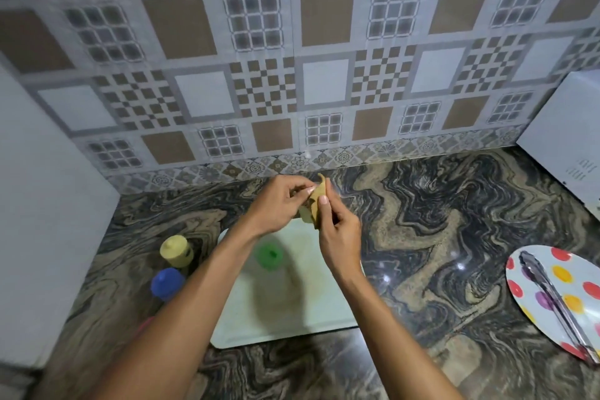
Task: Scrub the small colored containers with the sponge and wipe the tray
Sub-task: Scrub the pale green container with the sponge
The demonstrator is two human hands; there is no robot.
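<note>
Glossy swirl-stone counter (422,237), tiled wall behind. My left hand (276,204) and right hand (337,234) both pinch the sponge (316,201) over the tray's (324,302) far edge, probably folding it for scrubbing. Sponge is tan, soft, bent. Green pot (269,255) stands on the smooth white tray; yellow pot (175,250) and blue pot (167,282) are parked left of it.

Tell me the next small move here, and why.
Probably free the left hand and bring it down to grip the green container, keeping the sponge in the right hand. Both hands pinch the sponge above the tray, and the green container stands on it, nearest them.
</note>
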